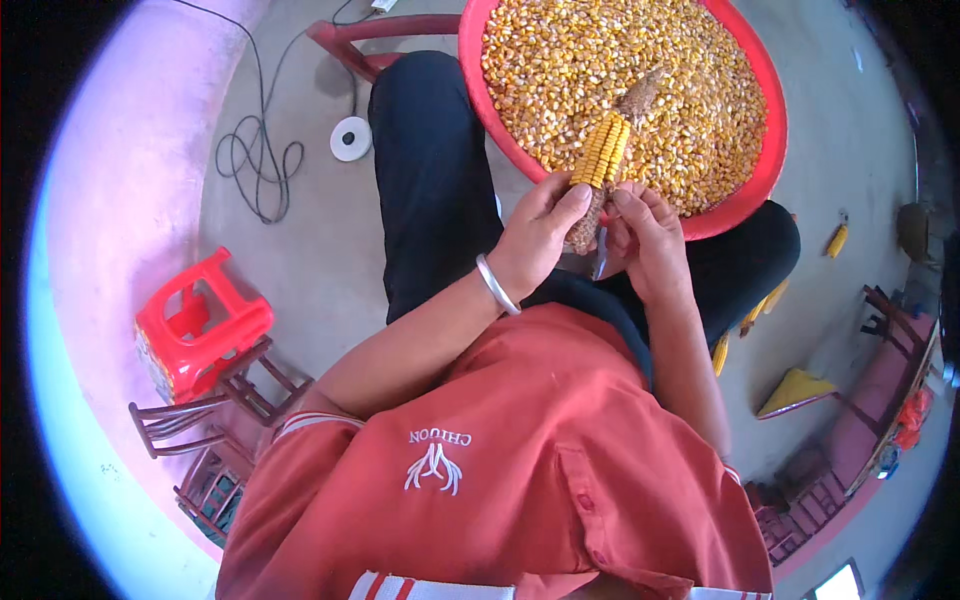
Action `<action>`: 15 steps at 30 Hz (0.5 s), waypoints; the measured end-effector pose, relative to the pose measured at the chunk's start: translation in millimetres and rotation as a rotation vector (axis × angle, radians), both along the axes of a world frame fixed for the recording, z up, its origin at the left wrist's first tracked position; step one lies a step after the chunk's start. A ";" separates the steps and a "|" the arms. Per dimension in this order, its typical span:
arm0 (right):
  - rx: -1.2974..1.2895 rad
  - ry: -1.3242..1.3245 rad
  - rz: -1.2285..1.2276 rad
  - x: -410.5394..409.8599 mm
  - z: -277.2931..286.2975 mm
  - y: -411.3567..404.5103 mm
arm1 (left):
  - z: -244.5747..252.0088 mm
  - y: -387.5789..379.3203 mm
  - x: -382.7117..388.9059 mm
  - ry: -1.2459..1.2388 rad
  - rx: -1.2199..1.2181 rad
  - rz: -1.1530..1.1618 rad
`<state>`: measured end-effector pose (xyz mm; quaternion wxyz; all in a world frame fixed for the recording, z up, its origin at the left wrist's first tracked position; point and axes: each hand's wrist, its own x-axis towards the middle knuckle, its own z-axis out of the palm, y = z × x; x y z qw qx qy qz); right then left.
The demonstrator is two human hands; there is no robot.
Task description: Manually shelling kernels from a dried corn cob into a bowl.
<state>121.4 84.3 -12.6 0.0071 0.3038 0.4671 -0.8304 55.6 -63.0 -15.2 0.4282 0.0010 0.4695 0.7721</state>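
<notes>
An ear of corn [600,154] is in my left hand [536,232], with the thumb pressed along its side. Yellow kernels cover its far half, while the near half is bare brown cob. My right hand [651,232] meets the ear from the other side, fingers curled by the bare part. From those fingers a thin, pale, blade-like tool [600,255] points down toward my lap; its handle is hidden. Just beyond the ear, a large red basin [778,150] holds loose corn kernels [600,52]. A stripped corncob [643,94] lies on the kernels.
A red wooden chair or stool [397,28] stands behind the basin. Left on the floor are a coiled cable [259,165], a white disc [350,139], a red plastic stool [202,322] and wooden chairs [187,420]. To the right lie corn ears [837,241] and a yellow dustpan-like object [795,394].
</notes>
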 end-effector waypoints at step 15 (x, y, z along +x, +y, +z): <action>0.255 -0.009 0.052 -11.7 -1.8 1.0 | -21.7 -3.0 0.4 0.073 0.034 0.013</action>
